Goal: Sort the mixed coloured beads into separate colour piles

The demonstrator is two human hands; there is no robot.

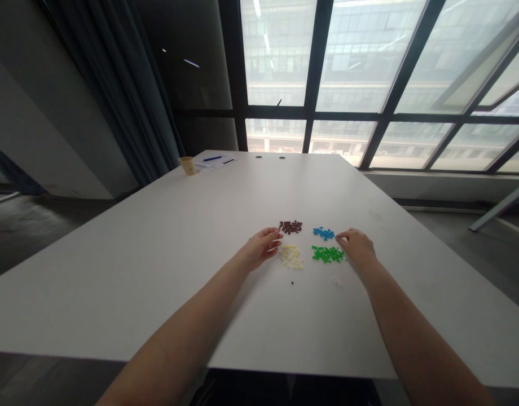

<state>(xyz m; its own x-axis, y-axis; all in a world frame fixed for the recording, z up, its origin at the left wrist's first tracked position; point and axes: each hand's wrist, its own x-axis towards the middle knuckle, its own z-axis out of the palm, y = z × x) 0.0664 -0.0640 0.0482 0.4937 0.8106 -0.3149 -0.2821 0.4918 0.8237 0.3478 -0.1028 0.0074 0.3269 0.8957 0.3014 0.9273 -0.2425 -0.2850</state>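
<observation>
Four small heaps of tiny pieces lie on the white table (158,265): dark brown pieces (290,226), blue pieces (324,232), pale yellow pieces (291,256) and green pieces (327,254). My left hand (263,246) rests just left of the yellow heap, fingers curled and pinched together near the brown heap; what they hold is too small to see. My right hand (357,246) lies right of the green and blue heaps, fingertips pinched toward the blue pieces. A single black speck (293,282) and a few white bits (337,280) lie nearer to me.
At the far left corner of the table stand a small tan cup (188,165) and papers with a blue pen (212,159). Large windows (352,73) run behind the table. A dark curtain (128,96) hangs at the left.
</observation>
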